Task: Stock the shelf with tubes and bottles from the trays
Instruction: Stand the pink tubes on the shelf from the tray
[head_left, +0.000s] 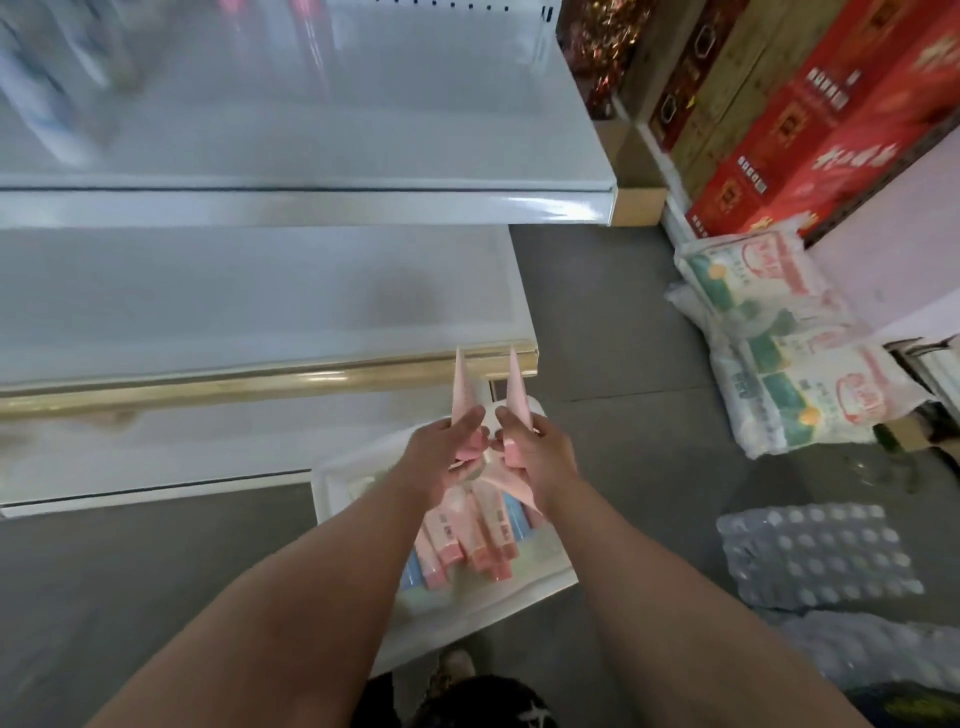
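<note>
My left hand (441, 449) grips a pink tube (462, 387) that points up and away, its flat sealed end uppermost. My right hand (535, 452) grips a second pink tube (519, 389) held the same way, and another pink tube (511, 486) hangs beneath that hand. Both hands hover above a white tray (519, 587) on the floor. Several pink tubes (467, 535) and some blue ones (415, 569) lie in the tray. The white shelf (260, 296) stands ahead, its boards bare where they show sharp.
Blurred items stand on the upper shelf (311, 130) at far left. Stacked white sacks (779, 358) and red cartons (831, 119) sit to the right. Shrink-wrapped bottle packs (815, 556) lie on the grey floor at right. My shoe (457, 667) shows below the tray.
</note>
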